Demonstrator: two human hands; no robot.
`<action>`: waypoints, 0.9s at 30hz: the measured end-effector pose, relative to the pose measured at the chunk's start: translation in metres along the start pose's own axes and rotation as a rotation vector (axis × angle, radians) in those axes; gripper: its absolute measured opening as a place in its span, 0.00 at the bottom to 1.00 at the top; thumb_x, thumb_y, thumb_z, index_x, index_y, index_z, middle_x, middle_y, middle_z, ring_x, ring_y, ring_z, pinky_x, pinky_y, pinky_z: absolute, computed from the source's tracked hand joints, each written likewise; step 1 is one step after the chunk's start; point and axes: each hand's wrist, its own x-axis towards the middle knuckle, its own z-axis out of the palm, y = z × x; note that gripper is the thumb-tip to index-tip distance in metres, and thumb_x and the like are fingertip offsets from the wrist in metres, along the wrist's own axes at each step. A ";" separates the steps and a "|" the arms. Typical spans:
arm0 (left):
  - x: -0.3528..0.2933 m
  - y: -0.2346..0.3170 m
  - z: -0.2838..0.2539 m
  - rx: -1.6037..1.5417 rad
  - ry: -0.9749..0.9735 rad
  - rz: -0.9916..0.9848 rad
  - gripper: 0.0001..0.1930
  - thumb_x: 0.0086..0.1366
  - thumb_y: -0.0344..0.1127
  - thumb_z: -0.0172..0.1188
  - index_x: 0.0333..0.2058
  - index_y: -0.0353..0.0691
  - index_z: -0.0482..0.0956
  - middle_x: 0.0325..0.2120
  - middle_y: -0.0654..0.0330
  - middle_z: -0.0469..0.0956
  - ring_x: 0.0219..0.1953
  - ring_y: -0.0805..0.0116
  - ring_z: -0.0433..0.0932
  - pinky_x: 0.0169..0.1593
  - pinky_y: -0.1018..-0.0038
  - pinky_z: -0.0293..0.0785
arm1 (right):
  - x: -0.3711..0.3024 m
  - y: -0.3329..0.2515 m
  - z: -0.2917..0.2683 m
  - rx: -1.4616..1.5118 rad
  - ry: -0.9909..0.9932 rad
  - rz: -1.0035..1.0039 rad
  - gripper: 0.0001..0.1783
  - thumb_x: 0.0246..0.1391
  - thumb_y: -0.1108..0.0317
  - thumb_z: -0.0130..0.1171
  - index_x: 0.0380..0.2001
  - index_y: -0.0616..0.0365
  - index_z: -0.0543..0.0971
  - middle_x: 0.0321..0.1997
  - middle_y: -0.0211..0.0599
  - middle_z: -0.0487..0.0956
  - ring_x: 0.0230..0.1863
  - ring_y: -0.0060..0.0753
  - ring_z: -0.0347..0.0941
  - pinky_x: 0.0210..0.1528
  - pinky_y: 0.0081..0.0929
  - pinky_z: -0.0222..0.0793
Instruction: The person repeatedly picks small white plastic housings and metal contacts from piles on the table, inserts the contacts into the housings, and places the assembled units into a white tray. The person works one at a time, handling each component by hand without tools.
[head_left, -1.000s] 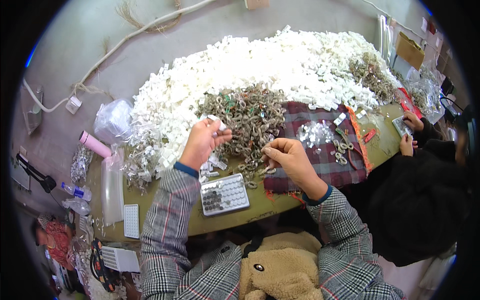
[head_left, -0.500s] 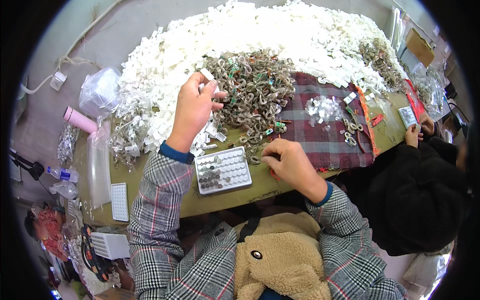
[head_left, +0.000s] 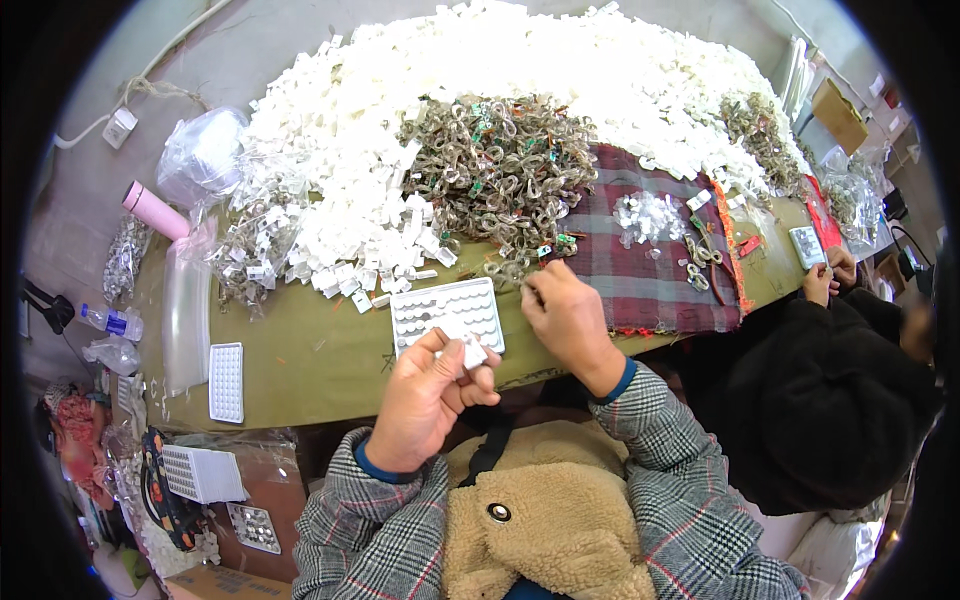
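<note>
My left hand point(head_left: 425, 400) is closed around small white plastic pieces point(head_left: 474, 352), held over the front edge of a white tray point(head_left: 484, 312) with rows of round hollows. Dark and grey round bits sit in some of the tray's hollows; my hand hides part of them. Just right of the tray, my right hand point(head_left: 572, 322) has its thumb and fingers pinched together near a few loose coiled clear cables point(head_left: 508, 270). Whatever lies between those fingers is hidden. Behind the tray rises a heap of coiled cables point(head_left: 495, 170) with small green and orange parts.
A huge pile of white plastic pieces point(head_left: 350, 150) covers the table's back. To the right lies a plaid cloth point(head_left: 640, 285) with clear bits and pliers. At left are a plastic roll point(head_left: 187, 330) and another tray point(head_left: 226, 382). A co-worker point(head_left: 815, 400) sits close at right.
My left hand has come down from the white pile to the front of the tray, carrying white pieces. My right hand has shifted slightly up and left.
</note>
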 end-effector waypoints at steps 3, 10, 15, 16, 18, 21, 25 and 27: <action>-0.002 -0.016 -0.001 -0.057 0.001 -0.091 0.15 0.76 0.37 0.47 0.50 0.30 0.69 0.41 0.50 0.78 0.36 0.72 0.80 0.41 0.74 0.85 | 0.015 0.000 -0.022 0.433 0.006 0.255 0.07 0.52 0.71 0.65 0.27 0.65 0.81 0.25 0.41 0.79 0.23 0.32 0.76 0.27 0.29 0.71; 0.005 -0.019 0.005 -0.106 -0.019 -0.087 0.16 0.76 0.37 0.45 0.51 0.29 0.67 0.50 0.44 0.76 0.37 0.72 0.79 0.43 0.74 0.85 | 0.052 -0.005 -0.047 0.305 0.132 0.337 0.06 0.54 0.75 0.63 0.27 0.67 0.79 0.24 0.40 0.78 0.23 0.25 0.74 0.27 0.25 0.69; 0.009 -0.016 0.012 -0.203 -0.026 -0.009 0.18 0.77 0.39 0.44 0.54 0.29 0.65 0.57 0.39 0.70 0.38 0.72 0.79 0.44 0.74 0.85 | 0.045 -0.023 -0.053 0.257 0.253 -0.040 0.04 0.53 0.78 0.63 0.27 0.63 0.77 0.23 0.33 0.72 0.21 0.21 0.65 0.23 0.22 0.61; 0.010 -0.015 0.012 -0.246 -0.049 0.025 0.19 0.77 0.39 0.44 0.56 0.29 0.64 0.58 0.39 0.69 0.39 0.73 0.79 0.43 0.74 0.84 | 0.032 -0.030 -0.054 0.275 0.215 -0.071 0.03 0.51 0.79 0.63 0.27 0.63 0.77 0.23 0.35 0.72 0.20 0.25 0.66 0.23 0.23 0.60; 0.009 -0.013 0.009 -0.309 -0.086 0.046 0.19 0.77 0.39 0.44 0.56 0.29 0.64 0.60 0.40 0.68 0.40 0.71 0.80 0.45 0.73 0.84 | 0.001 -0.041 -0.053 0.313 0.136 -0.104 0.05 0.48 0.82 0.64 0.28 0.63 0.78 0.26 0.37 0.74 0.21 0.27 0.69 0.23 0.24 0.64; 0.006 -0.015 0.002 -0.329 -0.107 0.048 0.20 0.77 0.40 0.44 0.56 0.29 0.65 0.58 0.44 0.71 0.39 0.72 0.78 0.44 0.73 0.83 | -0.043 -0.049 -0.050 0.353 0.065 -0.096 0.08 0.45 0.84 0.65 0.29 0.64 0.78 0.28 0.39 0.75 0.22 0.29 0.72 0.23 0.25 0.67; -0.004 -0.024 -0.002 -0.250 -0.097 0.045 0.18 0.76 0.41 0.47 0.54 0.33 0.67 0.45 0.53 0.74 0.36 0.74 0.73 0.41 0.74 0.79 | -0.077 -0.051 -0.048 0.450 0.035 -0.118 0.09 0.46 0.80 0.67 0.32 0.62 0.79 0.30 0.40 0.77 0.22 0.36 0.73 0.24 0.27 0.68; -0.007 -0.028 -0.001 -0.256 -0.158 0.060 0.16 0.75 0.40 0.48 0.52 0.33 0.68 0.42 0.56 0.74 0.36 0.74 0.73 0.41 0.74 0.78 | -0.082 -0.051 -0.048 0.591 -0.063 -0.052 0.08 0.48 0.79 0.66 0.34 0.63 0.79 0.31 0.40 0.77 0.26 0.36 0.74 0.28 0.26 0.69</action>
